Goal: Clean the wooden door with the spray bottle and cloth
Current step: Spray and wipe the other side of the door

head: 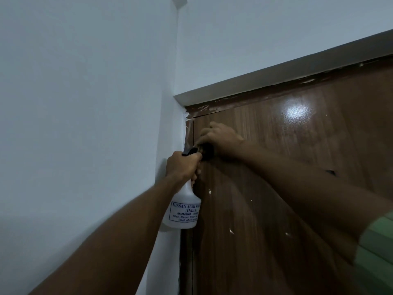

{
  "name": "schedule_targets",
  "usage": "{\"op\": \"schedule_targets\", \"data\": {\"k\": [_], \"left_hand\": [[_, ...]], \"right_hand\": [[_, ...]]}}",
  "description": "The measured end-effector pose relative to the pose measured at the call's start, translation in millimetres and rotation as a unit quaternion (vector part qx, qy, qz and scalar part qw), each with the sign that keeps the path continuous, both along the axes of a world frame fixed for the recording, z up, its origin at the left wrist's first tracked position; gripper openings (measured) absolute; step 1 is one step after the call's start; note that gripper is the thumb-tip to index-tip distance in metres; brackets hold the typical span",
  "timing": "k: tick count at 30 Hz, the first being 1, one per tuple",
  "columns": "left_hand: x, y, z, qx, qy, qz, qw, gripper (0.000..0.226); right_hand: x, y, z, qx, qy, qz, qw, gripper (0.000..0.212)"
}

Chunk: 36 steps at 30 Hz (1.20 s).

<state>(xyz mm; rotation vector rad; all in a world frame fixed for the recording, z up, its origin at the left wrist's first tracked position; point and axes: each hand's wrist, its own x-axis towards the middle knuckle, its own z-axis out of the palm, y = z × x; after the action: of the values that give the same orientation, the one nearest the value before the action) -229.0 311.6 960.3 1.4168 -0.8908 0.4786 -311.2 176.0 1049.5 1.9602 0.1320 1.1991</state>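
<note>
Spray bottle point(182, 207): translucent white plastic, black trigger head, printed blue label on its belly; held upright, raised against the left edge of the door. Contents not readable through the cloudy wall; cannot tell the fill level. Left hand point(182, 166) grips the bottle's neck, fingers wrapped round it just under the black head, bottle body hanging below the fist. Wooden door point(276, 188): dark brown, glossy veneer, a bright light reflection high on its face, small white flecks scattered lower down, one dark chip at right. Right hand point(222, 138) is up near the door's top left corner, palm toward the wood, fingers curled over a dark bunched thing, apparently the cloth point(206, 151), pressed to the door surface; only a small dark part of it shows beneath the hand, just beside the bottle's head. Right forearm crosses the door face diagonally and hides a long strip of it; a green striped sleeve point(380, 248) shows at the right edge. Door frame point(234, 104): brown, smeared with white paint streaks along the top and at the corner. Above it a pale grey lintel ledge point(276, 70). White wall point(85, 103) fills the left side, meeting the frame at the corner; bottle overlaps that seam.
</note>
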Motion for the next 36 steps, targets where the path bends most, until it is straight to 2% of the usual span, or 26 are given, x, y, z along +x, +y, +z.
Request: {"op": "schedule_targets", "data": {"k": [4,9,11,15,18,19,22,24,26,28,30,31,34,36], "left_hand": [[-2,-10,-14,0.011,-0.003,0.031,0.999,0.028],[-13,-9,-18,-0.013,-0.011,0.043,0.999,0.029],[-18,-3,-17,-0.027,-0.012,0.043,0.999,0.031],[-20,9,-16,-0.052,0.007,0.022,0.998,0.04],[-18,12,-17,-0.054,0.016,0.009,0.998,0.035],[-17,13,-16,-0.055,0.018,0.009,0.998,0.033],[-13,12,-16,-0.063,0.023,0.011,0.998,0.032],[-13,12,-17,-0.062,0.022,0.009,0.998,0.032],[-15,10,-19,-0.064,0.022,0.005,0.998,0.031],[-17,9,-19,-0.064,0.02,0.01,0.998,0.031],[-19,5,-17,-0.048,0.007,0.009,0.999,0.03],[-21,3,-17,-0.044,0.0,0.003,0.999,0.029],[-23,-1,-14,-0.045,-0.006,-0.016,0.999,0.029],[-22,-3,-14,-0.048,-0.003,-0.024,0.999,0.029]], "right_hand": [[-10,6,28,0.111,-0.056,-0.041,0.991,0.045],[1,8,10,0.093,-0.092,-0.079,0.988,0.051],[12,2,-14,0.061,-0.101,-0.072,0.99,0.054],[23,-17,-70,-0.041,-0.053,-0.087,0.994,0.062],[5,-26,-50,-0.143,-0.011,-0.096,0.985,0.058],[-1,-25,-37,-0.146,-0.012,-0.103,0.984,0.055],[-4,-14,-16,-0.026,-0.098,-0.085,0.991,0.048],[5,-6,-35,0.039,-0.117,-0.066,0.99,0.048],[15,-9,-72,0.024,-0.085,-0.064,0.994,0.048],[16,-22,-107,-0.062,-0.035,-0.068,0.995,0.046],[0,-36,-105,-0.128,-0.014,-0.071,0.989,0.047],[-10,-40,-92,-0.131,-0.021,-0.071,0.989,0.05],[-27,-33,-52,-0.042,-0.105,-0.082,0.99,0.051],[-23,-26,-53,0.025,-0.16,-0.077,0.984,0.046]]}}
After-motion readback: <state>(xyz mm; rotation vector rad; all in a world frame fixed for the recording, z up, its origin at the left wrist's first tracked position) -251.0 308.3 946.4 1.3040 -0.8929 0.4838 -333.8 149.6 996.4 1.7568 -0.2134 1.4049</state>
